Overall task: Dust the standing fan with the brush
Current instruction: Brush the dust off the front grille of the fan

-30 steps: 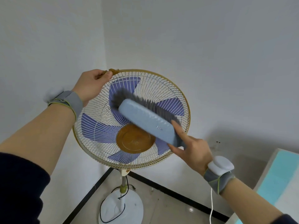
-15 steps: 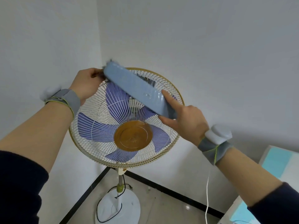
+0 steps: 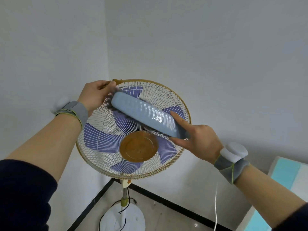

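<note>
Since the earlier frames, the right hand (image 3: pixel 198 140) has drawn the brush (image 3: pixel 145 116) down from the fan grille (image 3: pixel 100 152) top rim toward the amber hub (image 3: pixel 139 147).

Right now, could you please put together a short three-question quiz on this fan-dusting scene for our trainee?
1. True or false: the left hand holds the top rim of the fan guard.
2. Which hand holds the brush? A) left B) right C) both
3. Fill in: the blades behind the guard are coloured ____.

Key: 1 true; 2 B, the right hand grips the brush's near end; 3 purple.
</note>
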A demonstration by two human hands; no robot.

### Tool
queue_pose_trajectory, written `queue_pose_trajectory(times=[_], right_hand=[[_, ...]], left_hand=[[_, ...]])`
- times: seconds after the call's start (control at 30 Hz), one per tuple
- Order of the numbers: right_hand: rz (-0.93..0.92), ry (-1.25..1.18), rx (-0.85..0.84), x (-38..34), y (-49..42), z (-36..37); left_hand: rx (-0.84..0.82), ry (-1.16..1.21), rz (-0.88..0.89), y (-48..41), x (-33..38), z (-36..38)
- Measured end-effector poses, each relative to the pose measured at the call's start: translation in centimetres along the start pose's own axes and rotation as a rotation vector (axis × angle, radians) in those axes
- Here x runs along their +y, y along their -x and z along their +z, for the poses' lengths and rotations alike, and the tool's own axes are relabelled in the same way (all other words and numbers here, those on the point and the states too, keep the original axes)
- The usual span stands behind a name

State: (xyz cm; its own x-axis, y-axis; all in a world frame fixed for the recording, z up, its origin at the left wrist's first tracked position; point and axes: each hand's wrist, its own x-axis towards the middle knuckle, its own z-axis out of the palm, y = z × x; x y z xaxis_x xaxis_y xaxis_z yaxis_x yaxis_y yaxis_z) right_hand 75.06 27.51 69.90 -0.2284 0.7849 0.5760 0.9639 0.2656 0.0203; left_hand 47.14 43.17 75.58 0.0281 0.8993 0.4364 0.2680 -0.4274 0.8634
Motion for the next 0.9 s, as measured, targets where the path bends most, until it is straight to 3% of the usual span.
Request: queue_pose_trajectory(times=[0.27,0.47,0.57,0.7,0.9], right_hand=[[0.026,0.101,0.045,-6.0,-8.1,-4.6],[-0.156,0.261,0.061,-9.7,-11.5,-5.9],[-0.242,0.325,0.033,-11.1,-12.1,-6.1],[-0.282,0.365,-0.01,-11.6,-12.1,-5.5],[-0.303,0.34,-0.084,-9.6,-10.0,-3.9]], left_hand=[[0.031,-0.066,-0.044,2.2,-1.8,-1.9],[0.049,0.245,-0.278,4.6,-6.2,-6.0],[0.096,0.29,-0.312,5.6,-7.5,-6.5],[0.205,0.299,-0.335,5.6,-8.2,-6.6],[0.239,0.226,-0.337,4.6,-9.0,-6.3]])
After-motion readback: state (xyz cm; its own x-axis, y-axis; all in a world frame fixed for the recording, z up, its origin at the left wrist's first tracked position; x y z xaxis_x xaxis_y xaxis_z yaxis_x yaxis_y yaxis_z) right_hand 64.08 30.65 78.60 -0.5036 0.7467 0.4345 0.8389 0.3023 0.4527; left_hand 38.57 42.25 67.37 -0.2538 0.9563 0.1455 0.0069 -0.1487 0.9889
